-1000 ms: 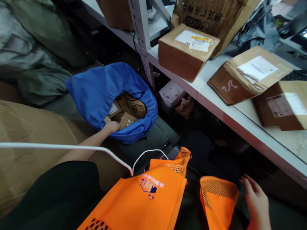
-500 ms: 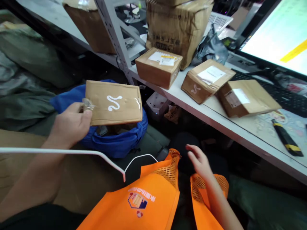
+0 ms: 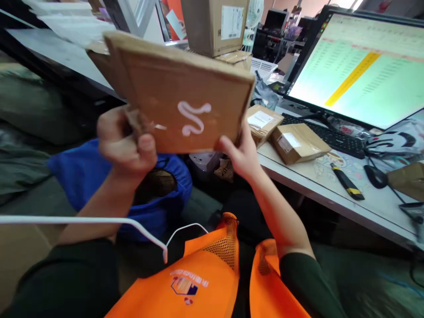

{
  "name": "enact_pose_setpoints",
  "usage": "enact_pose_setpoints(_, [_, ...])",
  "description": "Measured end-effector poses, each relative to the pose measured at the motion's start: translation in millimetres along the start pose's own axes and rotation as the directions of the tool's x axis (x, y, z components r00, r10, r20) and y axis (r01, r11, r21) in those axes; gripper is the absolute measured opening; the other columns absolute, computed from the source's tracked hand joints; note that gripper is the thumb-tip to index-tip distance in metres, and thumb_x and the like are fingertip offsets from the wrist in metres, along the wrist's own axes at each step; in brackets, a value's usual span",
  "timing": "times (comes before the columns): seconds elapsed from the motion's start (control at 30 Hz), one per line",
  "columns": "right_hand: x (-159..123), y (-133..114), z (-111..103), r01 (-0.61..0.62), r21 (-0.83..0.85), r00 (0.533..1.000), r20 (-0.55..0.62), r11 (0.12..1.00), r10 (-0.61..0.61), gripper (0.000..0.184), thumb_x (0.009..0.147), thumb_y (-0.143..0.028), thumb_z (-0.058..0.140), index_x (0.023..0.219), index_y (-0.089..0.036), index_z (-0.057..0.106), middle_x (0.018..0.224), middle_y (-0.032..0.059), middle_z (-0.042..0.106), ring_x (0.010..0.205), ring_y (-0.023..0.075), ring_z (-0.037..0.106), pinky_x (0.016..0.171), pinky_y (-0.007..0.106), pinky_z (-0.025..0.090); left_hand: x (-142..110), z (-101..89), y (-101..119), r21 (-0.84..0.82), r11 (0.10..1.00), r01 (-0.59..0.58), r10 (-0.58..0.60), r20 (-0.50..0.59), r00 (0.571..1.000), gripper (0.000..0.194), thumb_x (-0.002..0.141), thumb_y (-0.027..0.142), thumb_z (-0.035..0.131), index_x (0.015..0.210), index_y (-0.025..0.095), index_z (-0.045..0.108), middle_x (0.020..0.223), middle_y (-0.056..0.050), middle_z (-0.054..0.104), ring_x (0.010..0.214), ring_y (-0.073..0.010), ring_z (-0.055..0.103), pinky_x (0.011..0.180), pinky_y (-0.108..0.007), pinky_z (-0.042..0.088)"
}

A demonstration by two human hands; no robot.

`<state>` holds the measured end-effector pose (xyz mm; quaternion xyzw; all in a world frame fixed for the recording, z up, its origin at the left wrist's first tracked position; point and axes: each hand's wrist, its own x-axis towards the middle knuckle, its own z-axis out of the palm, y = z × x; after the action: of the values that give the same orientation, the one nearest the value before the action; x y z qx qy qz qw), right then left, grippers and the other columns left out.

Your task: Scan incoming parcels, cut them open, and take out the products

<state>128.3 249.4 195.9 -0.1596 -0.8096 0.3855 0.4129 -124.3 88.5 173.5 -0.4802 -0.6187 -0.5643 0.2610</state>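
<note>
I hold a flat brown cardboard parcel (image 3: 185, 88) with a white S-shaped mark up in front of me. My left hand (image 3: 127, 141) is closed on its lower left corner. My right hand (image 3: 240, 152) grips its lower right edge, thumb on the front face. Below the parcel lies a blue drawstring bag (image 3: 82, 176), its open mouth dark behind my left forearm. I wear an orange mesh vest (image 3: 205, 278).
Two small cardboard parcels (image 3: 296, 141) with labels lie on the white desk (image 3: 331, 198) at the right, with a keyboard (image 3: 334, 137), a lit monitor (image 3: 361, 70), a black-and-yellow knife (image 3: 346, 185) and a mouse (image 3: 374, 176). A taller box (image 3: 215, 24) stands behind. A white cable (image 3: 82, 219) crosses my front.
My left hand lifted the parcel out of the blue bag and raised it close to my face. My right hand came up from my lap and took its right edge. My view tilted upward.
</note>
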Motion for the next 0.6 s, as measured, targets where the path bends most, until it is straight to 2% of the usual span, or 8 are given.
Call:
enact_pose_setpoints(0.07, [46,34,-3,0.01,-0.132,1.0,-0.025,0.991,-0.013,0.091,0.102,-0.061,0.054,0.174,-0.027,0.009,0.174,0.0076,0.032,0.164,0.0318,0.025,0.135,0.057,0.022,9,45.9,-15,0.054,0.979,-0.194,0.195,-0.001,0.981,0.073,0.097,0.08,0.04,0.132,0.019,0.058,0.137,-0.01,0.052,0.136,-0.0354,0.054,0.119,-0.056,0.041])
enact_pose_setpoints(0.17, [61,71,-4,-0.057,-0.253,0.998,-0.054,0.966,0.044,0.087,0.101,-0.054,0.056,0.172,-0.02,0.02,0.173,0.0138,0.033,0.163,0.0342,0.026,0.134,0.06,0.02,12,121.4,-36,0.163,0.981,-0.107,0.079,0.165,0.983,0.063,0.101,0.074,0.041,0.099,0.017,0.065,0.143,-0.017,0.052,0.142,-0.0381,0.049,0.125,-0.055,0.036])
enact_pose_setpoints(0.27, [1,85,-7,-0.15,-0.226,0.989,-0.051,0.963,0.142,0.081,0.099,-0.053,0.059,0.168,-0.02,0.032,0.17,0.0172,0.038,0.157,0.0337,0.039,0.13,0.059,0.033,3,179.0,-57,0.212,0.973,0.094,-0.138,0.204,0.969,0.057,0.102,0.07,0.047,0.096,0.017,0.066,0.153,-0.019,0.047,0.149,-0.0414,0.04,0.129,-0.057,0.028])
enact_pose_setpoints(0.33, [-65,90,-17,-0.237,-0.191,0.971,-0.036,0.952,0.235,0.077,0.098,-0.054,0.061,0.165,-0.025,0.038,0.17,0.0153,0.041,0.151,0.0327,0.048,0.123,0.057,0.043,-12,196.8,-77,0.177,0.979,0.104,-0.143,0.226,0.964,0.055,0.103,0.067,0.048,0.101,0.016,0.067,0.159,-0.018,0.043,0.152,-0.0395,0.037,0.129,-0.054,0.028])
enact_pose_setpoints(0.4, [-134,98,-38,-0.369,-0.218,0.929,-0.049,0.903,0.368,0.071,0.096,-0.056,0.064,0.159,-0.028,0.049,0.168,0.0133,0.043,0.15,0.0332,0.05,0.118,0.057,0.049,-42,194.0,-103,0.137,0.987,0.088,-0.122,0.267,0.956,0.049,0.106,0.061,0.048,0.107,0.017,0.068,0.161,-0.016,0.041,0.153,-0.0347,0.037,0.129,-0.049,0.031])
enact_pose_setpoints(0.47, [-201,113,-71,-0.526,-0.295,0.848,-0.11,0.798,0.519,0.066,0.092,-0.061,0.064,0.148,-0.026,0.061,0.163,0.0135,0.051,0.149,0.0353,0.052,0.118,0.059,0.049,-88,169.7,-134,0.215,0.956,0.201,-0.267,0.343,0.901,0.039,0.108,0.05,0.048,0.111,0.018,0.069,0.156,-0.014,0.048,0.149,-0.0293,0.043,0.127,-0.043,0.034])
enact_pose_setpoints(0.5, [-232,122,-91,-0.608,-0.345,0.789,-0.162,0.715,0.592,0.065,0.089,-0.065,0.062,0.139,-0.024,0.067,0.156,0.015,0.058,0.147,0.0371,0.054,0.12,0.06,0.047,-115,150.0,-150,0.301,0.906,0.296,-0.398,0.372,0.839,0.033,0.107,0.043,0.049,0.111,0.017,0.07,0.15,-0.014,0.055,0.144,-0.028,0.047,0.125,-0.042,0.036])
enact_pose_setpoints(0.6, [-319,143,-159,-0.799,-0.493,0.531,-0.308,0.345,0.789,0.065,0.076,-0.075,0.058,0.113,-0.025,0.075,0.133,0.0206,0.073,0.134,0.0457,0.064,0.117,0.064,0.048,-194,70.7,-198,0.599,0.625,0.501,-0.765,0.343,0.545,0.024,0.1,0.024,0.052,0.107,0.012,0.072,0.124,-0.019,0.069,0.122,-0.0289,0.062,0.114,-0.042,0.046])
